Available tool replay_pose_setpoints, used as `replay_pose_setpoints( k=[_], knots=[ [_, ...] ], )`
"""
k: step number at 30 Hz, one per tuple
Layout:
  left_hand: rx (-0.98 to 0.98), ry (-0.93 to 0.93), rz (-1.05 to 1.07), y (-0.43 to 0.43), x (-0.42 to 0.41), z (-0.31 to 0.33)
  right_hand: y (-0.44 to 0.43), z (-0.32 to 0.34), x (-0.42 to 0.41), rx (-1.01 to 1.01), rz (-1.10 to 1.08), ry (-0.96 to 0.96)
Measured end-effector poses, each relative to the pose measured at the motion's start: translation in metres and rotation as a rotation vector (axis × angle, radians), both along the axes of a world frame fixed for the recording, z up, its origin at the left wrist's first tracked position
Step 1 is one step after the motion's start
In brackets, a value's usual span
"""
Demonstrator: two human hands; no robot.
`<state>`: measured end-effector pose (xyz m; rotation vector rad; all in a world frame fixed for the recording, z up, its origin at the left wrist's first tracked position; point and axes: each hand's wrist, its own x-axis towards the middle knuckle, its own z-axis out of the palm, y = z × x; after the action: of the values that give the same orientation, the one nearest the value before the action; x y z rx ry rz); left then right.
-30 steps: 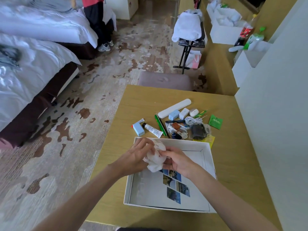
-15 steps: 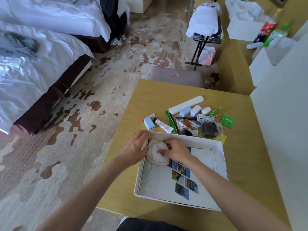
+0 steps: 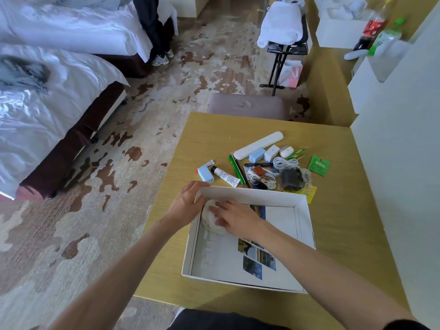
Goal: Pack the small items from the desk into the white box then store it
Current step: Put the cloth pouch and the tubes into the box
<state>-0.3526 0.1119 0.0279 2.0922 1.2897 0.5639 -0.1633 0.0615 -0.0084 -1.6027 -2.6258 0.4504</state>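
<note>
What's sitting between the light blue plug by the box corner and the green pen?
A small white tube with a black cap lies between the light blue plug and the green pen, in the head view.

No text can be read at this resolution. The tube (image 3: pixel 225 176) on the desk (image 3: pixel 345 210) has fine dark print on its white body, and the green sachet (image 3: pixel 318 165) has white marking; both are too small to make out. Far right, the dark bottle (image 3: pixel 367 29) has a red label and the green-capped bottle (image 3: pixel 383 39) a pale label, both too blurred to read.
</note>
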Motion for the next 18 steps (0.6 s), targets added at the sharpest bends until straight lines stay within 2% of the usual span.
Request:
replay_pose_setpoints(
  k=[2,7,10,15,18],
  knots=[
    [-0.017,-0.002,0.049,-0.001,0.001,0.0,0.005,0.005,0.002,-0.003,0.032,0.012],
    [-0.056,0.008,0.138,0.0,0.007,-0.001,0.002,0.026,0.02,-0.01,-0.021,0.336],
    [-0.082,0.0,0.197,0.004,0.011,0.0,0.01,0.042,0.044,-0.015,-0.094,0.443],
    [-0.122,-0.037,0.24,0.026,0.023,0.0,0.039,0.058,0.068,-0.024,-0.281,0.574],
    [-0.211,-0.068,0.232,0.052,0.026,-0.005,0.059,0.055,0.073,-0.052,-0.376,0.556]
  ],
)
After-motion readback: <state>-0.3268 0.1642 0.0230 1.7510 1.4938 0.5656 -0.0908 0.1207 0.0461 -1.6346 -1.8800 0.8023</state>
